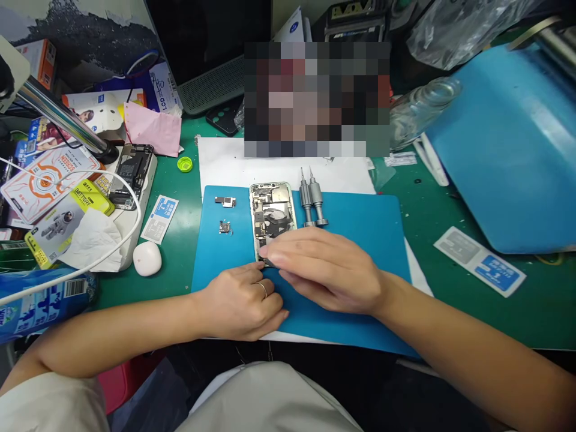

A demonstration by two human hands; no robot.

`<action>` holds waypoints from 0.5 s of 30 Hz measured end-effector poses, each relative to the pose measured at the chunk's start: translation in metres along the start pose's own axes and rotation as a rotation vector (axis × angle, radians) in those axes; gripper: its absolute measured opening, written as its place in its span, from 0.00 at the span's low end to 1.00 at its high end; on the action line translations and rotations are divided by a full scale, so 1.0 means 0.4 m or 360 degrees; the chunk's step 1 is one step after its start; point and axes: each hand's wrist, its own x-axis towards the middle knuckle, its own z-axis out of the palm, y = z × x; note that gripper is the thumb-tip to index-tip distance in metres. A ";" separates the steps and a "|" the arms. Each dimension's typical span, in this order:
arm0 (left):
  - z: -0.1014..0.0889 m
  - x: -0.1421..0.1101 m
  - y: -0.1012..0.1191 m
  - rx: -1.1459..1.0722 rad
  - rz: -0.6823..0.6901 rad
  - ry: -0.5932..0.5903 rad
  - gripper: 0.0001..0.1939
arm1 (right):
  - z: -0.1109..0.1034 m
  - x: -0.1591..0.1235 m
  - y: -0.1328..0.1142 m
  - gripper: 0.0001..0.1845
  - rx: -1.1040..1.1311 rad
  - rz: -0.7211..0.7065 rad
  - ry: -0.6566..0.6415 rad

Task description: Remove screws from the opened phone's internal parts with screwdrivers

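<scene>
An opened smartphone (pixel 275 207) with bare circuit boards and a dark battery area lies on the blue mat (pixel 360 240). At its lower left edge, my left hand (pixel 247 300), a ring on one finger, is closed and holds the phone with the index fingertip extended. Over the phone's lower end, my right hand (pixel 330 267) has its fingers pressed together; what they pinch is hidden. Two grey screwdrivers (pixel 311 198) lie right of the phone. On its left are a small metal-and-black part (pixel 225 202) and a smaller component (pixel 225 227).
A white earbud case (pixel 147 258), a phone body (pixel 131 174) on a white box and battery packaging (pixel 60 225) crowd the left. A white cable (pixel 135 207) curves there. At right are a printed card (pixel 479 261), a blue sheet (pixel 508 156) and a glass jar (pixel 418 111).
</scene>
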 end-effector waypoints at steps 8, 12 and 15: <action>-0.001 0.002 0.000 -0.0023 -0.0008 0.0021 0.21 | 0.005 0.001 0.003 0.23 -0.0031 0.0039 0.0039; 0.000 -0.001 -0.001 -0.0009 -0.0008 0.0004 0.20 | 0.003 -0.003 0.004 0.25 -0.0032 0.0016 0.0023; 0.001 0.000 0.000 -0.0023 -0.0024 0.0052 0.22 | 0.002 -0.006 0.004 0.27 0.0022 0.0047 -0.0002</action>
